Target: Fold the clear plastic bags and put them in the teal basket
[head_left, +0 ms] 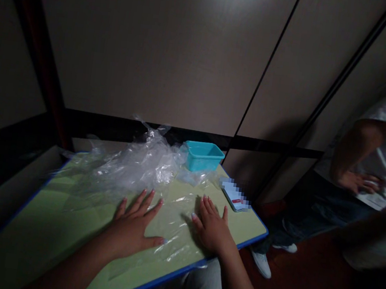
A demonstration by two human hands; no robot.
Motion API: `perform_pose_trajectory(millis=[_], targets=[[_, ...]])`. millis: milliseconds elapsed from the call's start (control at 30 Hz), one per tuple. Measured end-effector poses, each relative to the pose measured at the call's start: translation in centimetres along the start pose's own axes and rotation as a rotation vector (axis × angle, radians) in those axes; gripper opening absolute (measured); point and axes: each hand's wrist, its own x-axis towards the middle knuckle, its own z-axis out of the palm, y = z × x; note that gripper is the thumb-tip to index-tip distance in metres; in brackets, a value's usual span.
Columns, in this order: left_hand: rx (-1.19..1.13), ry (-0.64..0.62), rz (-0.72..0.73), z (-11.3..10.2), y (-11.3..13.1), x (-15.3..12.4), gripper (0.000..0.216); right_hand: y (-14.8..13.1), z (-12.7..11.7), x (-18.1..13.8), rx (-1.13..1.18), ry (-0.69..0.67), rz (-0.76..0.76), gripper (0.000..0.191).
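Note:
My left hand [134, 224] lies flat on a sheet of clear plastic film [169, 217], fingers spread. My right hand [211, 225] rests flat beside it on the same film, fingers stretched out. Neither hand holds anything. The film covers the near part of a green table with a blue edge [60, 236]. Behind the hands lies a crumpled heap of clear plastic bags [140, 163].
A turquoise plastic tub [203, 156] stands at the table's far right corner. A phone [236, 196] lies near the right edge. Another person in a white shirt [385, 141] stands to the right, hand on hip. Grey wall panels rise behind the table.

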Motion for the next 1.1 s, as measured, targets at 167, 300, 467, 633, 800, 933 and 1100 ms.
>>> perform_pose_trajectory(millis=[167, 300, 467, 633, 800, 933, 1100], targets=[[0.017, 0.011, 0.041, 0.1, 0.0, 0.0, 0.091, -3.2, -0.8, -0.3, 0.087, -0.164, -0.394, 0.061], [0.035, 0.03, 0.052, 0.6, -0.4, 0.2, 0.094, -4.3, -0.3, 0.3, 0.097, -0.167, -0.466, 0.063], [0.04, 0.03, 0.051, 0.9, -0.5, 0.3, 0.098, -3.1, -0.2, 1.4, 0.095, -0.153, -0.403, 0.06], [0.044, 0.006, 0.034, 0.6, -0.4, 0.2, 0.099, -1.2, -0.5, 2.3, 0.068, -0.151, -0.305, 0.059], [0.041, -0.003, 0.031, 0.5, -0.4, 0.3, 0.099, 0.7, -0.5, 3.1, 0.05, -0.132, -0.245, 0.057], [0.051, -0.007, 0.036, 0.5, -0.4, 0.3, 0.1, 1.4, -0.3, 3.6, 0.043, -0.118, -0.182, 0.058], [0.046, -0.004, 0.034, 0.2, -0.1, 0.2, 0.101, 1.1, -0.3, 3.4, 0.003, -0.086, -0.126, 0.06]])
